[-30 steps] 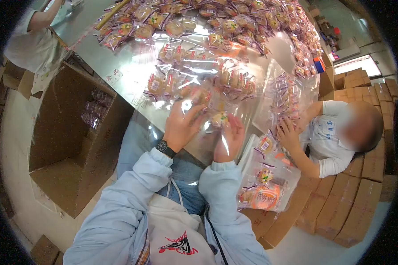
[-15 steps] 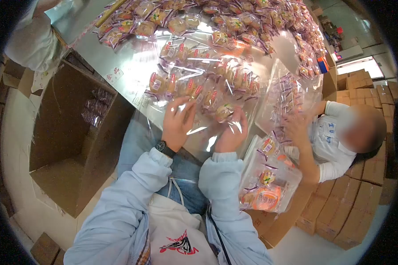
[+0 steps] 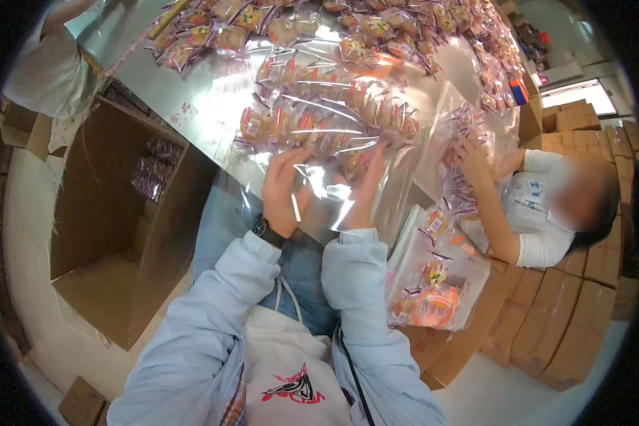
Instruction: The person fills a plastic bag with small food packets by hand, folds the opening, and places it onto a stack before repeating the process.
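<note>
My left hand (image 3: pixel 285 192), with a black watch on its wrist, is at the near edge of a large clear plastic bag (image 3: pixel 319 181). Its fingers are bent against the film, and glare hides what they pinch. My right hand (image 3: pixel 368 186) reaches into or under the film on the other side, its fingertips beside the nearest packets. Inside the bag lie rows of small wrapped cakes (image 3: pixel 319 138) with red and white labels. I cannot make out whether the right fingers hold anything.
Many wrapped cakes (image 3: pixel 376 28) are heaped at the table's far side. An open cardboard box (image 3: pixel 96 206) stands at the left. A co-worker (image 3: pixel 532 206) handles another bag at the right. Near them lies a filled bag (image 3: pixel 433 284). Stacked cartons (image 3: pixel 561 326) stand behind.
My right hand has moved forward and up, and the loose cake near its fingers now lies further in with the others. The co-worker's hand has shifted up over their bag.
</note>
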`<state>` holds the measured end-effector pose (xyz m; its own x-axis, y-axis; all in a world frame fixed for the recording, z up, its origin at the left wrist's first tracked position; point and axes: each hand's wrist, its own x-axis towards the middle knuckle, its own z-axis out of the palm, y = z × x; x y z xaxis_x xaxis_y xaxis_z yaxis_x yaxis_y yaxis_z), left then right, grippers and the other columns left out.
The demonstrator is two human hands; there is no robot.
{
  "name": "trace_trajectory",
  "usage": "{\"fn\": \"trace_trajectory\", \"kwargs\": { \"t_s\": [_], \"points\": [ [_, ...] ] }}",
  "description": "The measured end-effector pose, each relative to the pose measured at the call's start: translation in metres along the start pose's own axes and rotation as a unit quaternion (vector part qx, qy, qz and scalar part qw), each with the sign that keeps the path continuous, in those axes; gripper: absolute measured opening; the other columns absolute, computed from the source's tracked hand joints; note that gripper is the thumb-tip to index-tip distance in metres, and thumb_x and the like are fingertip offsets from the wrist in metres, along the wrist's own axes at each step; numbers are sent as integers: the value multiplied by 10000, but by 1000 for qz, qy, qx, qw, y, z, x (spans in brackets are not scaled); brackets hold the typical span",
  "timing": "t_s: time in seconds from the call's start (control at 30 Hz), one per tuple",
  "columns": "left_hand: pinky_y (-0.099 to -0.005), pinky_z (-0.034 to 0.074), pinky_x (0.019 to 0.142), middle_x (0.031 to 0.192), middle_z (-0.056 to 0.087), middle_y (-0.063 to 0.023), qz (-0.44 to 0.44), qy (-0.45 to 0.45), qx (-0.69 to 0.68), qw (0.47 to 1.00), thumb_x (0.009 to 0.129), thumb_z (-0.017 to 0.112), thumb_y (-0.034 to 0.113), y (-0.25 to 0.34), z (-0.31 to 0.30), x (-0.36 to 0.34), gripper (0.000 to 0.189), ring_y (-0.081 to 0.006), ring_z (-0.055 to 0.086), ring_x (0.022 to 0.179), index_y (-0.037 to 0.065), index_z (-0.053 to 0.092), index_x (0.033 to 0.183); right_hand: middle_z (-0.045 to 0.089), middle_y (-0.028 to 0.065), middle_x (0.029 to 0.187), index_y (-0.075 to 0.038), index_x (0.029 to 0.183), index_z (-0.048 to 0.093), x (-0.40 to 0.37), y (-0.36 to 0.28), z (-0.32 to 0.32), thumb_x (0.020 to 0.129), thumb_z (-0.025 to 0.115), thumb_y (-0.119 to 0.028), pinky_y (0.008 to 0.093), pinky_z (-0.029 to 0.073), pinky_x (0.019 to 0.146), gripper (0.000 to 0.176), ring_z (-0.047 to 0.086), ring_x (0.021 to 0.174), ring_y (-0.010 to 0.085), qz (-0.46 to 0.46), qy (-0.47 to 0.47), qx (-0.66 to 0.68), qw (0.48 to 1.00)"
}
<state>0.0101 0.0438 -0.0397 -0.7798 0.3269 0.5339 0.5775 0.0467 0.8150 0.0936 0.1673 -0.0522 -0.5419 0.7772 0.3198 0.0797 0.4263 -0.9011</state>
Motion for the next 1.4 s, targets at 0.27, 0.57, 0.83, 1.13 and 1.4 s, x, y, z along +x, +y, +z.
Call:
{"fn": "trace_trajectory", "kwargs": {
  "t_s": [0.27,0.57,0.83,1.13,1.4],
  "points": [
    [-343,569,855,1205,707,-164,57,17,49,997,900,703,-52,2,-8,4,347,-306,697,1074,16,698,1240,638,181,1290,-49,1440,529,32,-1,-12,876,844,-199,346,547,901,663,643,1126,259,128,59,-28,990],
    [-409,452,1115,1577,367,-179,-99,89,-14,991,982,629,-3,6,-20,-22,642,-280,481,1377,-4,338,1554,545,191,1369,-60,1485,542,13,6,-7,860,827,-176,410,500,1007,696,586,1211,334,-13,50,-100,994],
    [-375,471,1053,1491,441,-201,-335,228,-292,866,1106,524,242,8,-1,5,617,-258,560,1234,-16,224,1580,490,238,1424,-110,1541,451,-5,1,7,828,799,-122,480,434,1110,794,509,1322,442,-17,35,-162,986],
    [-382,483,1003,1363,528,-144,-324,260,-303,858,1065,597,162,5,9,22,517,-223,575,1129,26,379,1514,522,171,1388,-234,1480,560,-10,5,9,919,760,-168,486,506,1020,599,592,1246,409,-4,51,-159,986],
    [-362,422,1123,1500,504,-173,-194,196,-163,947,1061,570,63,-34,6,14,491,-245,525,1334,-44,421,1517,575,216,1365,-109,1493,547,-4,7,7,902,718,-141,475,473,1035,616,578,1224,392,-33,56,-186,980]
  ]
}}
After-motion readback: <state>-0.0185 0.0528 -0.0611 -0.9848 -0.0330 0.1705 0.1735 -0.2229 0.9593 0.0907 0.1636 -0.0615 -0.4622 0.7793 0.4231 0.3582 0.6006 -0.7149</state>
